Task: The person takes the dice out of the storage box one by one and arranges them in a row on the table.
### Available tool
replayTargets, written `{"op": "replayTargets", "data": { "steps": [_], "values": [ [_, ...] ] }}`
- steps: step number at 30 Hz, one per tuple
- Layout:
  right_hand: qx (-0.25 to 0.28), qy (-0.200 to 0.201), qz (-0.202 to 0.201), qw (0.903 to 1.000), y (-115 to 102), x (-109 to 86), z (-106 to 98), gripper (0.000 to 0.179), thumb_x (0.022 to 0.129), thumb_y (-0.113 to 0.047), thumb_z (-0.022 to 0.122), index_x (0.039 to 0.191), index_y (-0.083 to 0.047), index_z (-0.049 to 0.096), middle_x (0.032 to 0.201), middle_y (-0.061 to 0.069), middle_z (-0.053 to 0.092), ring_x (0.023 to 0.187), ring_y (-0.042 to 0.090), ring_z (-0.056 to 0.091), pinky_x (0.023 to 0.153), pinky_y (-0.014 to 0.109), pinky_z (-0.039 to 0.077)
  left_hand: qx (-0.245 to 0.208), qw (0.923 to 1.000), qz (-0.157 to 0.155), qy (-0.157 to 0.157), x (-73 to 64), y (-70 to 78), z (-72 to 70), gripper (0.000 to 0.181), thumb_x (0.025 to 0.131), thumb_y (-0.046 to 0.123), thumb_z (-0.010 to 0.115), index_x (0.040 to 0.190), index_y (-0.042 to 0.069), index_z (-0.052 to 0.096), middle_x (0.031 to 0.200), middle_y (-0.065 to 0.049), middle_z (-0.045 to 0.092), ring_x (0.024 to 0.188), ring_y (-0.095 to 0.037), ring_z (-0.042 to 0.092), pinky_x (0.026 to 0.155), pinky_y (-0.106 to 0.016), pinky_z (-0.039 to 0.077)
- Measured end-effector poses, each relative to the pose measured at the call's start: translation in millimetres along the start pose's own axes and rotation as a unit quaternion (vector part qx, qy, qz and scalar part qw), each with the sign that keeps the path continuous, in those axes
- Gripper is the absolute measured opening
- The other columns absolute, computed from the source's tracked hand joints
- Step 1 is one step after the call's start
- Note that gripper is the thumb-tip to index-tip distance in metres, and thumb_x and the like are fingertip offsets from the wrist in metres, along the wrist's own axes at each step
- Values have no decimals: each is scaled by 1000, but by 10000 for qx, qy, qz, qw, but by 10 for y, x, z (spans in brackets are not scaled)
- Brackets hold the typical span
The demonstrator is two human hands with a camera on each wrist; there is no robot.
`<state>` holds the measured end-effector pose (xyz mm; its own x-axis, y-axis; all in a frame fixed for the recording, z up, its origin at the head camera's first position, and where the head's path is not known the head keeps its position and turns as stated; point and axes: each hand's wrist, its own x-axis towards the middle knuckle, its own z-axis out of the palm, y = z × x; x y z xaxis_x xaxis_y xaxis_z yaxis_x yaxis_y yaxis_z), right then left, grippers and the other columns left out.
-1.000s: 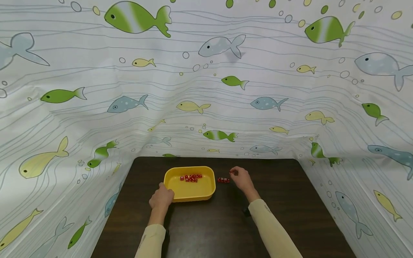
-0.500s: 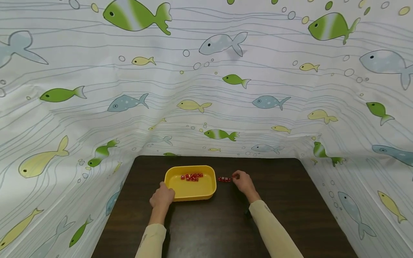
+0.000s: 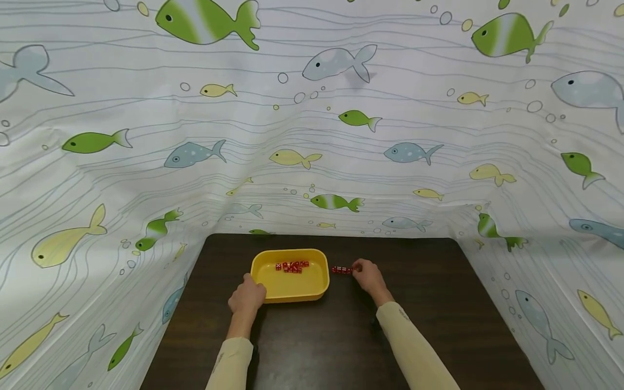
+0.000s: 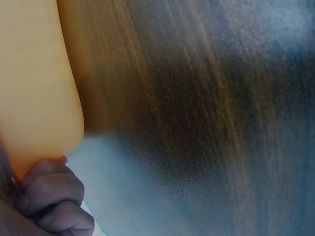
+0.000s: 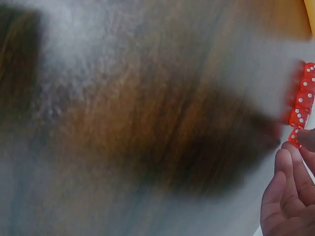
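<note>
My left hand [image 3: 247, 295] grips the near left corner of a yellow tray [image 3: 292, 297]; in the left wrist view its curled fingers [image 4: 54, 189] sit against the tray's outer wall [image 4: 42, 88]. Inside the tray lies a cluster of red dice [image 3: 294, 267] with white pips. To the tray's right, a short row of red dice [image 3: 341, 270] stands on the table. At the right end of that row my right hand [image 3: 369, 275] pinches one red die [image 5: 294, 137] between thumb and fingers, right by the last die [image 5: 298, 117] of the row.
The dark wooden table [image 3: 312, 346] reaches back to a white curtain [image 3: 273, 119] printed with fish, which also hangs along both sides. Light sleeves [image 3: 414, 346] cover both forearms.
My right hand has lowered its die from above the table to the right end of the row, which looks longer now. The left hand stays on the tray; the head view has shifted slightly.
</note>
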<state>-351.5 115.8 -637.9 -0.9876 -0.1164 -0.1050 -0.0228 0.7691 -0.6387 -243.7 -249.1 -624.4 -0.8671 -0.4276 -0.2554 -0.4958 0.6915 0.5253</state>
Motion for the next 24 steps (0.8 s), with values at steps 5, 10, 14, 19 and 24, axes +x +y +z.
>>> {"op": "replayTargets", "data": {
  "steps": [5,10,14,19,24],
  "values": [
    [-113,-14,-8,9999,-18,-8,7,18,104,-16,69,120,-9,74,109,10,73,85,22,64,78,45,56,28,10000,-29,27,0,3,5,48,103,27,50,140,-2,44,86,-17,59,70,-33,59,68,-48,47],
    [-227,39,-14,9997,-26,-12,26,18,104,-17,69,120,-9,74,110,10,73,85,22,64,78,46,56,40,10000,10,19,-3,-1,0,49,103,27,49,142,-3,43,88,-19,60,73,-34,59,70,-50,48],
    [-253,68,23,9997,-24,-7,40,18,104,-17,70,120,-11,74,112,10,73,86,23,65,79,46,56,48,10000,46,27,0,7,-4,53,103,27,48,146,-4,42,90,-20,61,75,-35,60,73,-52,49],
    [-173,30,52,9998,-32,-21,23,21,104,-16,69,124,-11,72,114,11,72,88,23,64,79,45,55,61,10000,44,24,4,12,-1,54,103,27,48,147,-4,41,92,-21,62,76,-35,60,75,-53,50],
    [-70,-31,55,10000,-48,-54,-23,26,103,-14,69,129,-9,70,113,12,71,87,24,64,77,45,54,58,10000,32,11,-10,16,-18,55,103,27,49,147,-5,41,93,-22,62,76,-36,61,75,-54,50]
  ]
}}
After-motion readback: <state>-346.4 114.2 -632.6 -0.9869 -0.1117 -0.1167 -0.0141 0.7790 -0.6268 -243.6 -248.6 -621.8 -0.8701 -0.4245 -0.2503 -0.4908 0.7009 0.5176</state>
